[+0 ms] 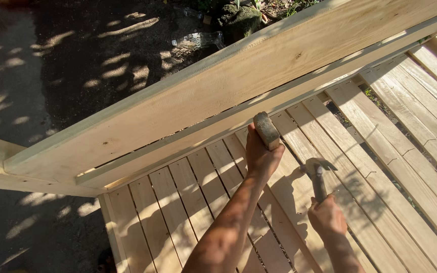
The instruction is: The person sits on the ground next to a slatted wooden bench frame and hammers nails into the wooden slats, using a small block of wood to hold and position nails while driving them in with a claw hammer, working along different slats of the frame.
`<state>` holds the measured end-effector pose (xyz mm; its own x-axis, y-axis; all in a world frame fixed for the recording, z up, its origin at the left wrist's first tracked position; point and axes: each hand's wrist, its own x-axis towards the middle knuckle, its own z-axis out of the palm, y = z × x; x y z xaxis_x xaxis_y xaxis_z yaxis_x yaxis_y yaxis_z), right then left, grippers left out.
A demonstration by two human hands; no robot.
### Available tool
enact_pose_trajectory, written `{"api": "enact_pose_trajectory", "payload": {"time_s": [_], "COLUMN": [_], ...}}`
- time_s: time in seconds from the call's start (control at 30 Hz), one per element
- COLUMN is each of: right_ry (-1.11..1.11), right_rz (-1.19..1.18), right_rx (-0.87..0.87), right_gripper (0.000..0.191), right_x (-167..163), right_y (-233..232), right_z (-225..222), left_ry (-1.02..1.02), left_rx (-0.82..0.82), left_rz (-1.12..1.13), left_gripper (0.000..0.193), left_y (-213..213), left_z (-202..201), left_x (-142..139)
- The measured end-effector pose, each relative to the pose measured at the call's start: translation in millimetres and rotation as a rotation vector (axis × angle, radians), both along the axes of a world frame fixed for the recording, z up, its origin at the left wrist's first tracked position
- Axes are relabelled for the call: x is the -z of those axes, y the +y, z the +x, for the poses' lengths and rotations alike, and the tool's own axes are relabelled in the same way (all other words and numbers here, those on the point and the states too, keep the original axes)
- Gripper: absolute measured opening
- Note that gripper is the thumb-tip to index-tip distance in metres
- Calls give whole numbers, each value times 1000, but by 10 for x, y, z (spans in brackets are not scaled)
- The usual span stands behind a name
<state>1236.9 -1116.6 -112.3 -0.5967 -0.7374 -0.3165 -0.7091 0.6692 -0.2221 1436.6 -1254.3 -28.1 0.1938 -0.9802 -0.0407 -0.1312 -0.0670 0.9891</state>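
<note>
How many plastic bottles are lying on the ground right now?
2. A clear plastic bottle lies on the dark ground beyond the wide board; another bottle lies farther back near the top edge. More may be hidden behind the board.

Both hands, left (261, 154) and right (327, 217), are clenched, forearms outstretched.

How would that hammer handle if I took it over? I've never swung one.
The hammer probably feels top-heavy: its metal claw head sits above the right hand, which grips the handle low. It looks rigid and unlikely to roll. The left hand holds a small block.
</note>
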Motion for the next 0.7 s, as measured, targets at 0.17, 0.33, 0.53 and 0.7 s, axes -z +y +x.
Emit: {"api": "enact_pose_trajectory", "payload": {"time_s": [0.17, 0.33, 0.53, 0.7], "right_ry": [-13, -196, -330, -353], "right_rz": [-50, -37, -7, -48], "right_rx": [-138, -21, 42, 53], "right_gripper": [44, 43, 45, 43], "right_x": [78, 45, -226, -118], "right_y": [-199, -209, -253, -230], "right_z": [-305, -128, -142, -108], "left_ry": [184, 346, 255, 31], "left_rx": [-115, -40, 39, -151], "left_rz": [132, 47, 168, -35], "left_gripper": [79, 26, 31, 54], "left_y": [231, 599, 991, 1030], "left_z": [493, 446, 284, 166], "left_x": [248, 901, 1065, 1256]}}
